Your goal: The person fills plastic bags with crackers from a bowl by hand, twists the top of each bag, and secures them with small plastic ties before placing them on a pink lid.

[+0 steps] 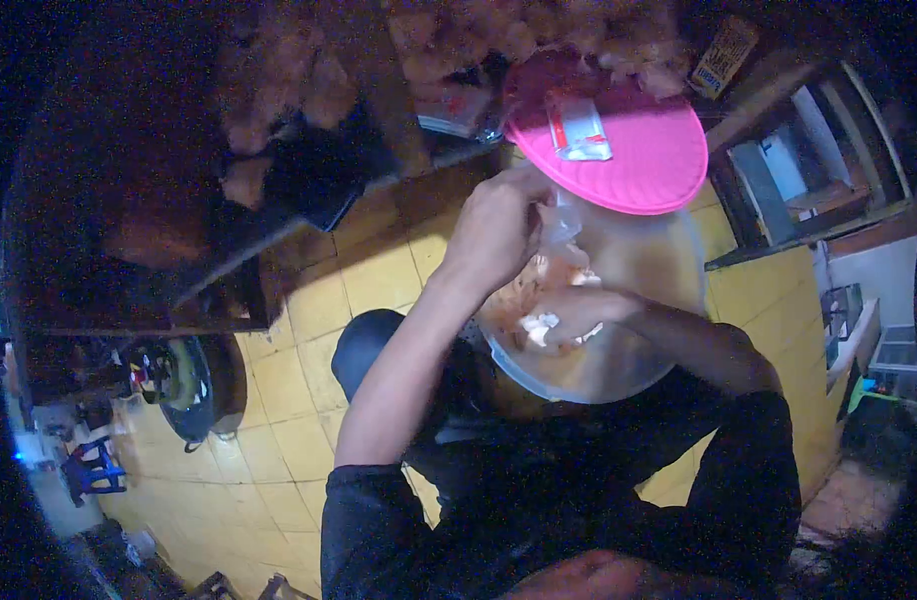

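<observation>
My left hand [499, 225] is closed at the rim of a large pale basin [639, 375], pinching a small translucent plastic piece [562, 222], perhaps a bag or cup. Inside the basin, my right hand [569, 312] reaches down among white pieces [539, 328] and a reddish-brown mixture [514, 292]. Its fingers are blurred and partly hidden, so their grip is unclear. A bright pink rounded object [644, 160] overlaps the far side of the basin, and a white and red packet [582, 130] lies on it.
Yellow tiles [279, 380] cover the floor. A dark pan-like vessel with green contents [189, 385] stands at the left. At the right is a wooden-framed opening [799, 160]. A dark ledge [239, 255] and a yellow-brown box [724, 57] lie farther up.
</observation>
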### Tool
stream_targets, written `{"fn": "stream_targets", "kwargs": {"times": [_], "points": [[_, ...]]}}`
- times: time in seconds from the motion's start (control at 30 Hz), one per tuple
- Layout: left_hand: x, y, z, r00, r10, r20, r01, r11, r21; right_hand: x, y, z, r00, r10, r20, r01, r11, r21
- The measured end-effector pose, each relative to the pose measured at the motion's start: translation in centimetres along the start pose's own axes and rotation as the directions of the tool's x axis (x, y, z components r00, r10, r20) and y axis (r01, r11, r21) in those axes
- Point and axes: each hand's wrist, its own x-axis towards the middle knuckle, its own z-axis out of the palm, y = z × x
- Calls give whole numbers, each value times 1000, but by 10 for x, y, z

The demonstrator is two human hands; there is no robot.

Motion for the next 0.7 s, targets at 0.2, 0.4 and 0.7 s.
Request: {"fn": "stream_targets", "kwargs": {"times": [0.2, 0.4, 0.7], "points": [[-1, -4, 15, 1000, -3, -13, 3, 1000, -15, -104, -129, 5, 892, 0, -451, -143, 949, -281], [-1, 3, 43, 999, 53, -5, -53, 996, 74, -146, -162, 5, 831, -91, -549, 94, 995, -22], [-6, 21, 50, 848, -354, 395, 517, 715, -471, -115, -129, 6, 391, -735, -553, -116, 557, -822]]}}
